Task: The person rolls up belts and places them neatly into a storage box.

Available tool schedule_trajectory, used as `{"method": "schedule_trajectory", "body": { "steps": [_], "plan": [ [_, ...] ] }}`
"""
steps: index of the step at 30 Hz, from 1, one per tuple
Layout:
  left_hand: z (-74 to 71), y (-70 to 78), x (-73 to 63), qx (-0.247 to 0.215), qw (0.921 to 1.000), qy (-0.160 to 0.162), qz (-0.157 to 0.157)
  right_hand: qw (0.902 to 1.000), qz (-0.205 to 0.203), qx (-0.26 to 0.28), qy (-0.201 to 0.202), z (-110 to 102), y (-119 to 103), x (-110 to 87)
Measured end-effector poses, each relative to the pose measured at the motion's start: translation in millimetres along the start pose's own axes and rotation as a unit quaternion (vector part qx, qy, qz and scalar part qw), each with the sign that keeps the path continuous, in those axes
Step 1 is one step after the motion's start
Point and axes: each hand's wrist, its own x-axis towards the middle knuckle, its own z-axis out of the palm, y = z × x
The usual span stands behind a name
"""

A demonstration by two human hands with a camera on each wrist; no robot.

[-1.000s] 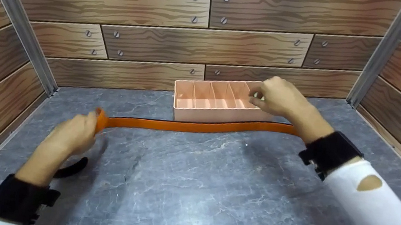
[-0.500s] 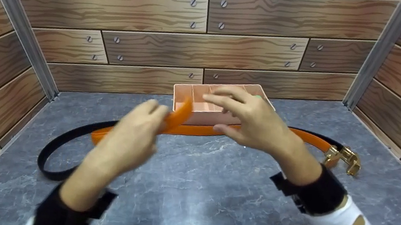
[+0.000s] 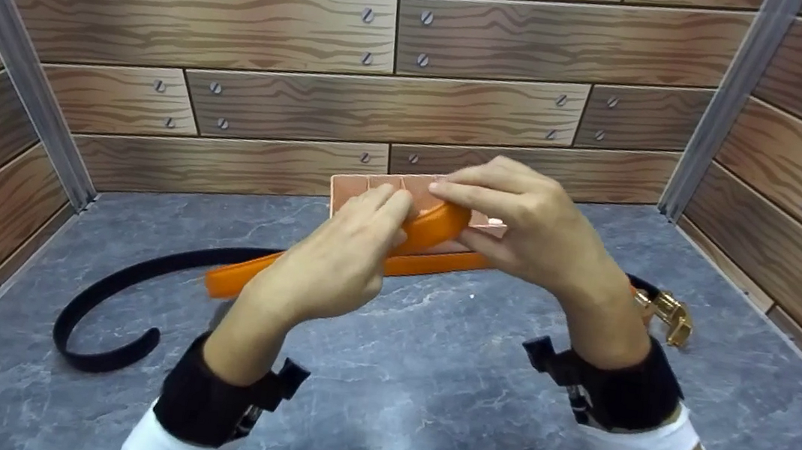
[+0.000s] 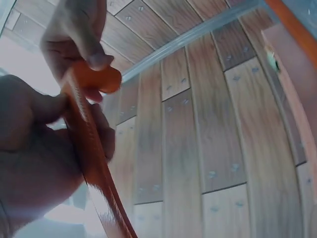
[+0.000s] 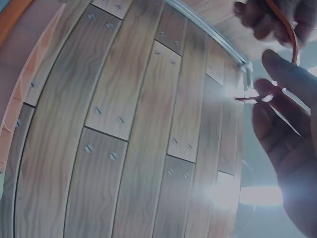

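Observation:
Raised above the table, an orange belt [image 3: 437, 229] curls over between both hands. My left hand [image 3: 329, 255] holds its strap; the left wrist view shows the thumb and fingers on either side of the belt [image 4: 91, 153]. My right hand [image 3: 529, 224] has its thumb and fingers at the curled part, pinching it in the left wrist view. More of the orange belt runs behind the hands. A black strap [image 3: 91, 362] lies curved at left and reappears at right, near the gold buckle hardware [image 3: 670, 316]. Whether black and orange belong to one belt cannot be told.
Behind the hands stands a pink divided box [image 3: 348, 187], partly hidden, with small pale and green bits in it. Wood-patterned walls [image 3: 286, 106] surround the grey marbled tabletop [image 3: 384, 374] at the back and sides.
The left hand has moved right with the belt. The right hand has left the box area, come toward the left hand and taken hold of the belt's curled part.

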Motion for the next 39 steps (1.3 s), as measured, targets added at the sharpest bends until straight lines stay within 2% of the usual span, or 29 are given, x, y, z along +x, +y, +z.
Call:
{"method": "schedule_trajectory", "body": {
  "steps": [3, 7, 11, 14, 16, 20, 22, 23, 24, 25, 26, 28, 29, 30, 32, 35, 39],
  "plan": [
    [-0.1, -5.8, -2.3, -0.069, 0.9972, -0.018, 0.021, 0.9988, 0.005, 0.046, -0.014, -7.7, -4.6, -2.9],
    [-4.4, -7.1, -4.5, -0.158, 0.985, -0.028, 0.064, 0.994, -0.002, 0.109, -0.015, -16.6, -11.7, -4.6],
    [-6.1, -6.9, -4.7, -0.2, 0.9753, -0.037, 0.087, 0.9914, -0.009, 0.128, -0.024, -21.9, -15.5, -5.2],
    [-3.2, -6.4, -5.1, -0.206, 0.9756, -0.029, 0.071, 0.9915, -0.003, 0.126, -0.032, -22.6, -15.3, -6.3],
    [0.7, -3.3, -4.3, -0.197, 0.9795, 0.004, 0.044, 0.9913, 0.006, 0.127, -0.036, -21.7, -14.2, -7.1],
    [11.8, 6.7, -0.2, -0.108, 0.9892, 0.098, -0.009, 0.9849, 0.024, 0.168, -0.032, -16.6, -13.3, -7.2],
    [16.4, 10.5, 2.6, -0.089, 0.9891, 0.114, -0.027, 0.9783, 0.024, 0.205, -0.024, -12.8, -14.1, -6.4],
    [18.0, 11.3, 3.8, -0.104, 0.9882, 0.107, -0.034, 0.9739, 0.024, 0.225, -0.019, -10.9, -14.8, -5.8],
    [19.0, 11.5, 4.9, -0.138, 0.9855, 0.091, -0.038, 0.9701, 0.024, 0.241, -0.014, -9.3, -15.6, -5.2],
    [19.6, 10.7, 5.7, -0.184, 0.9794, 0.071, -0.043, 0.9668, 0.025, 0.254, -0.009, -7.1, -16.1, -4.7],
    [19.7, 9.5, 6.3, -0.231, 0.9703, 0.051, -0.052, 0.9637, 0.027, 0.266, -0.006, -5.3, -16.8, -4.1],
    [19.5, 6.1, 7.0, -0.317, 0.9456, 0.017, -0.071, 0.9592, 0.028, 0.281, 0.001, -2.3, -17.7, -3.1],
    [19.3, 4.3, 6.9, -0.349, 0.934, 0.006, -0.075, 0.9587, 0.027, 0.283, 0.005, -1.4, -18.1, -2.5],
    [19.1, 2.8, 6.8, -0.367, 0.9269, -0.001, -0.077, 0.9588, 0.024, 0.283, 0.009, -0.7, -18.4, -2.1],
    [18.8, 0.6, 6.3, -0.379, 0.9224, 0.002, -0.076, 0.961, 0.017, 0.276, 0.014, 0.3, -19.0, -1.1],
    [18.9, 0.2, 5.7, -0.369, 0.9259, 0.021, -0.076, 0.9742, 0.005, 0.224, 0.022, 0.4, -19.8, -0.9],
    [19.4, 1.8, 4.5, -0.322, 0.9421, 0.038, -0.087, 0.9955, -0.013, 0.093, 0.012, 0.9, -22.4, -2.4]
  ]
}}
